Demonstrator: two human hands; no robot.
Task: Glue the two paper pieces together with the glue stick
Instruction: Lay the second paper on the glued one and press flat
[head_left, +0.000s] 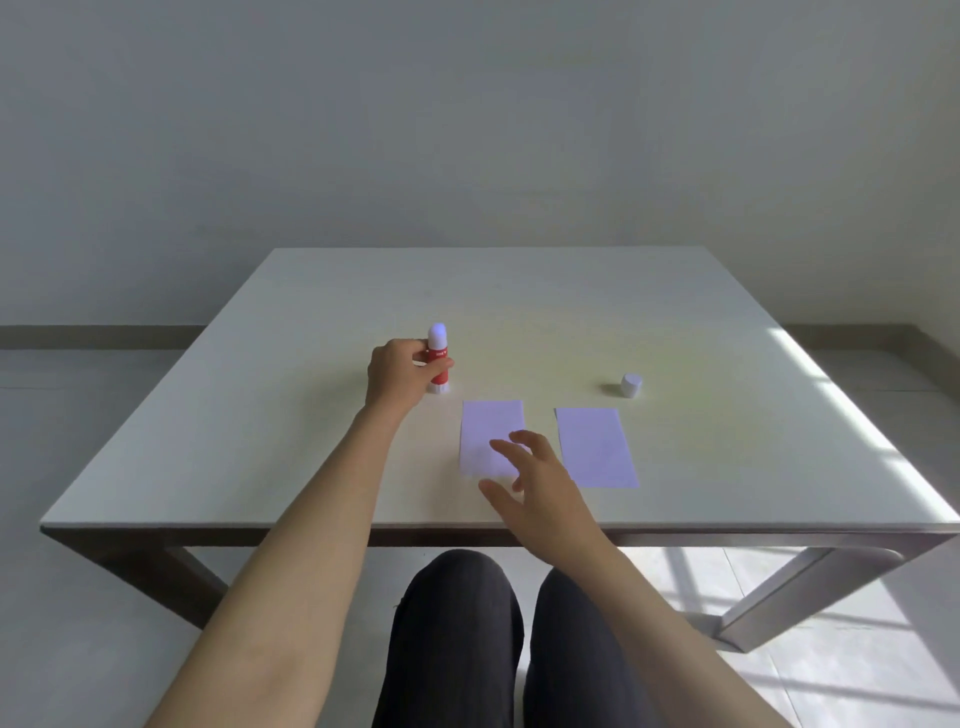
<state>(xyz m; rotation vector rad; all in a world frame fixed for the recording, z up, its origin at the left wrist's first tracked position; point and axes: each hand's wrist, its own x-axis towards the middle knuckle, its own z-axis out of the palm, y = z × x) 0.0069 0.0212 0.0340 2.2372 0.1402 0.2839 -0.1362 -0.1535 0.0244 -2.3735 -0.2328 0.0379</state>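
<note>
The glue stick (439, 358) stands upright on the white counter (260, 415), left of centre, with its red body and exposed pale tip uppermost. The left hand (397, 376) wraps the red body from the left side; this grip is clamped on the glue stick, with the thumb and fingers in contact with the barrel. The base of the stick appears to rest on the counter surface.

The white cap (631, 385) sits on the counter well apart from the stick, toward the right.

Two paper pieces lie flat, side by side and not touching. The left paper piece (491, 423) lies just beside the glue stick base, toward the near edge. The right paper piece (595, 447) lies below the cap.

The right hand (540, 480) hovers over the near right corner of the left paper piece. Its grip is apart, fingers spread. Contact with the paper cannot be confirmed.
</note>
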